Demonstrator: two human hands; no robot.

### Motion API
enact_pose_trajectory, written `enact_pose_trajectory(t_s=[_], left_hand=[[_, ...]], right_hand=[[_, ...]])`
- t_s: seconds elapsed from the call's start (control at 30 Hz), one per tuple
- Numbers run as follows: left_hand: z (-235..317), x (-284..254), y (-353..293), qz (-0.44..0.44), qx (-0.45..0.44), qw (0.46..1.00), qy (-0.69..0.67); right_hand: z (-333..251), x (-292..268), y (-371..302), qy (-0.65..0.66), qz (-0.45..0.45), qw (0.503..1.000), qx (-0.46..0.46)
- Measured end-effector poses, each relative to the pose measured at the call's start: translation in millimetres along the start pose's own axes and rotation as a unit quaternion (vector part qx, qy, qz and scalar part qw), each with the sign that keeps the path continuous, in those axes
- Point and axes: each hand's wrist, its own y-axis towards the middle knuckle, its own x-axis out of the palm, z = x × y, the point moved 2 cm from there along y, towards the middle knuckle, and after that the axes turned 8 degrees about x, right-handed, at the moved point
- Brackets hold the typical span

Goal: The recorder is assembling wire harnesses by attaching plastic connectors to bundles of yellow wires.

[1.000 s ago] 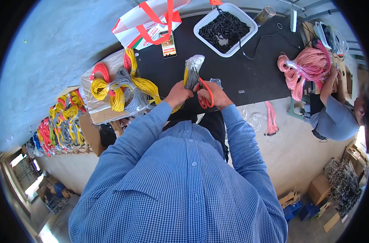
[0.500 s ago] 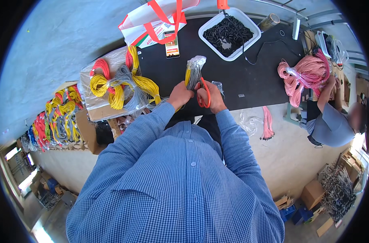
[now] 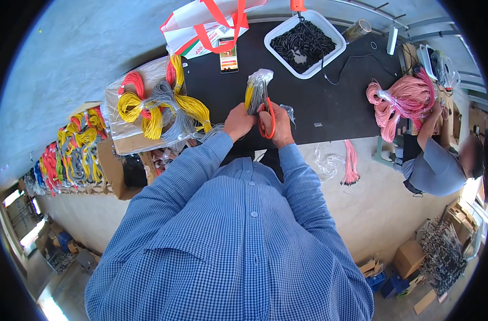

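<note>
A bundle of grey and yellow wires (image 3: 253, 96) stands up from my left hand (image 3: 239, 122), whose fingers are closed round its lower part. Clear plastic (image 3: 262, 77) wraps the bundle's far end. My right hand (image 3: 278, 127) grips a pair of scissors (image 3: 271, 122) by the red-orange handles. Their blades point away from me and lie along the right side of the bundle, against the plastic wrap. Whether the blades are parted is too small to tell. A scrap of clear plastic (image 3: 290, 113) lies just beside my right hand on the black table (image 3: 222, 91).
Yellow, red and grey wire coils (image 3: 163, 109) lie to the left. Behind stand a phone (image 3: 229, 60), a shopping bag (image 3: 185, 32) and a white tub (image 3: 341, 48) of small black parts. Pink wire bundles (image 3: 396, 99) lie at right near a seated co-worker (image 3: 442, 166).
My right hand has shifted slightly, turning the scissors so their blades now show upright along the plastic-wrapped end. My left hand keeps its hold on the wires.
</note>
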Motion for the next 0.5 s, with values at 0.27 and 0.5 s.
enact_pose_trajectory(t_s=[0.27, 0.5], left_hand=[[7.0, 1.0, -4.5, 0.003, 0.004, 0.999, 0.038], [0.0, 0.7, -3.4, 0.009, 0.041, 0.999, 0.02]], right_hand=[[-2.0, 0.6, -9.2, -0.16, 0.108, 0.972, -0.134], [-14.1, -25.1, -19.3, -0.054, -0.069, 0.996, 0.002]])
